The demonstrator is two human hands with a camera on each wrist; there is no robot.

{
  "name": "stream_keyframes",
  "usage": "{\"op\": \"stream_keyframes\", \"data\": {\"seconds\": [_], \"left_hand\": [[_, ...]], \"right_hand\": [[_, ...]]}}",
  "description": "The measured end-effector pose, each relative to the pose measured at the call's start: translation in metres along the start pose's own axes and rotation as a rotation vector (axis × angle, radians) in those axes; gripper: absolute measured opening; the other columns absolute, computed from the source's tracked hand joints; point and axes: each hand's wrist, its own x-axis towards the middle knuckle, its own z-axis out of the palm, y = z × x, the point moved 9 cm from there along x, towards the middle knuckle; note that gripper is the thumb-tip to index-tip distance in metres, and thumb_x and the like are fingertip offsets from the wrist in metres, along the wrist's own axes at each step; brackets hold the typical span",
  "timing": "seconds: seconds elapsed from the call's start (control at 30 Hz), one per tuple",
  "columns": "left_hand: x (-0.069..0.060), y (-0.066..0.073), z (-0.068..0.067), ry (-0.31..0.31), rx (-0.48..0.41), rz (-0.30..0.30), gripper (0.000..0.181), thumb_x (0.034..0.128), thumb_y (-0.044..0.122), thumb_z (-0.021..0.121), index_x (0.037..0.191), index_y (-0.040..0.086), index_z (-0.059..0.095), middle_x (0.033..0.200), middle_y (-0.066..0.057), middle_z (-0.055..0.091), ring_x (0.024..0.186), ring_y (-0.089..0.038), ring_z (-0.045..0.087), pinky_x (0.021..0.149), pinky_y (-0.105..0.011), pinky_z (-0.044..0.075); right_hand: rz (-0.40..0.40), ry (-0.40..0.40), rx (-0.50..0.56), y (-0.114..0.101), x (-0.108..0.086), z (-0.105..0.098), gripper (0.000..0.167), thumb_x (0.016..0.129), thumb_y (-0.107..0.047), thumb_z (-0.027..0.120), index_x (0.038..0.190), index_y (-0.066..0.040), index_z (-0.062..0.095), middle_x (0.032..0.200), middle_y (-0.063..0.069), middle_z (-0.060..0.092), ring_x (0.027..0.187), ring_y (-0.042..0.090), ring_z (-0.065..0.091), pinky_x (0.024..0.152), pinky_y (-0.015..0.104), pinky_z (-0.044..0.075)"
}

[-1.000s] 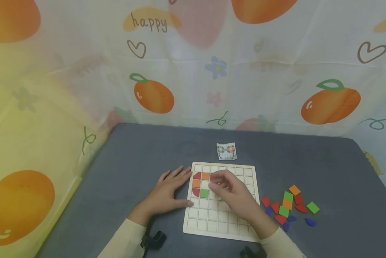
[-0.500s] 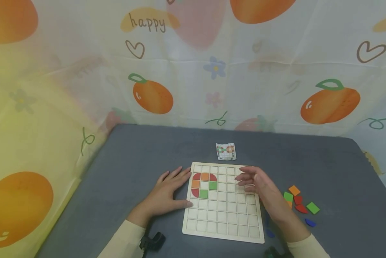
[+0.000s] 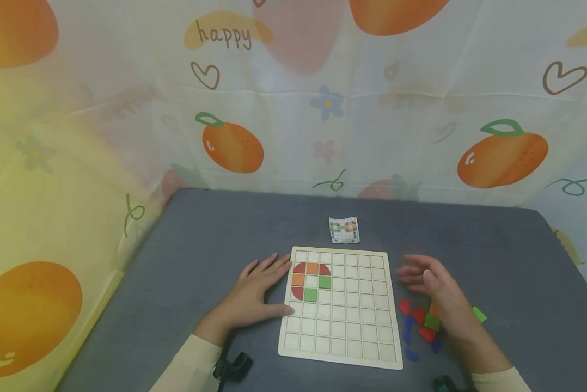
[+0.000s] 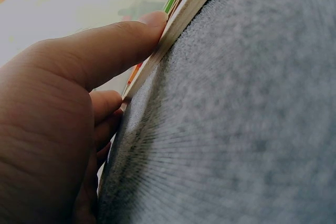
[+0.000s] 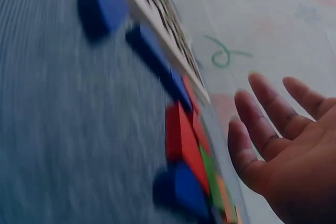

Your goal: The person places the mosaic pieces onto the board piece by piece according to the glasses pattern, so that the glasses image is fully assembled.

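A pale wooden grid board (image 3: 342, 329) lies on the table. In its upper left cells sit red quarter-round pieces, orange squares and two green squares (image 3: 325, 282), around one bare cell. My left hand (image 3: 249, 296) rests at the board's left edge, fingers and thumb straight; in the left wrist view the thumb (image 4: 126, 40) touches the rim. My right hand (image 3: 442, 296) hovers right of the board with relaxed fingers, holding nothing. Beneath and beside it lie loose red pieces (image 3: 427, 334), a green square (image 3: 432, 322) and blue rounded pieces (image 3: 411, 354); the hand hides some others.
A small printed pattern card (image 3: 344, 230) lies behind the board. The grey table (image 3: 225, 218) meets a fruit-print cloth (image 3: 283, 109) at the back. One more green square (image 3: 479, 314) shows just past my right wrist.
My right hand has left the board and moved right to the loose pieces. A red quarter-round and a green square it covered earlier now show on the board. My left hand stays still.
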Motion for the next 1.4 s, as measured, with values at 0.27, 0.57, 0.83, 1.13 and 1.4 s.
{"op": "stream_keyframes", "data": {"seconds": [0.27, 0.57, 0.83, 1.13, 1.4], "left_hand": [[0.000, -0.001, 0.001, -0.008, -0.010, -0.014, 0.101, 0.0904, 0.063, 0.082, 0.170, 0.015, 0.041, 0.175, 0.006, 0.032, 0.164, -0.026, 0.019, 0.125, -0.066, 0.007], [-0.001, -0.002, 0.001, -0.001, -0.007, -0.008, 0.101, 0.0912, 0.062, 0.082, 0.171, 0.016, 0.040, 0.176, 0.006, 0.032, 0.164, -0.027, 0.018, 0.125, -0.067, 0.007], [0.000, -0.002, 0.002, -0.005, 0.006, -0.006, 0.102, 0.0912, 0.063, 0.081, 0.171, 0.016, 0.040, 0.176, 0.007, 0.030, 0.164, -0.026, 0.019, 0.125, -0.065, 0.007], [0.002, -0.003, 0.002, -0.006, 0.005, -0.017, 0.101, 0.0909, 0.065, 0.081, 0.171, 0.017, 0.041, 0.176, 0.007, 0.032, 0.164, -0.026, 0.018, 0.125, -0.066, 0.007], [0.001, -0.001, 0.001, -0.010, 0.002, -0.015, 0.101, 0.0911, 0.063, 0.081, 0.171, 0.016, 0.041, 0.176, 0.007, 0.031, 0.165, -0.025, 0.017, 0.125, -0.066, 0.006]], "right_hand": [[0.092, 0.005, -0.160, 0.016, -0.011, -0.017, 0.044, 0.113, -0.007, 0.057, 0.154, 0.006, 0.047, 0.128, 0.018, 0.066, 0.114, 0.011, 0.065, 0.091, 0.019, 0.051], [0.157, -0.061, -0.305, 0.032, -0.012, -0.014, 0.058, 0.101, -0.018, 0.082, 0.150, -0.002, 0.056, 0.130, 0.009, 0.070, 0.115, 0.021, 0.064, 0.093, 0.025, 0.051], [0.136, -0.117, -0.428, 0.036, -0.012, -0.011, 0.052, 0.091, -0.022, 0.093, 0.136, -0.010, 0.071, 0.126, 0.001, 0.070, 0.113, 0.026, 0.064, 0.083, 0.030, 0.056], [0.051, -0.147, -0.491, 0.031, -0.012, -0.008, 0.040, 0.090, -0.024, 0.094, 0.125, -0.017, 0.077, 0.122, -0.006, 0.066, 0.109, 0.020, 0.064, 0.087, 0.031, 0.055], [-0.028, -0.129, -0.498, 0.026, -0.014, -0.003, 0.021, 0.089, -0.015, 0.093, 0.104, -0.025, 0.082, 0.111, -0.009, 0.061, 0.097, 0.011, 0.057, 0.075, 0.028, 0.048]]}}
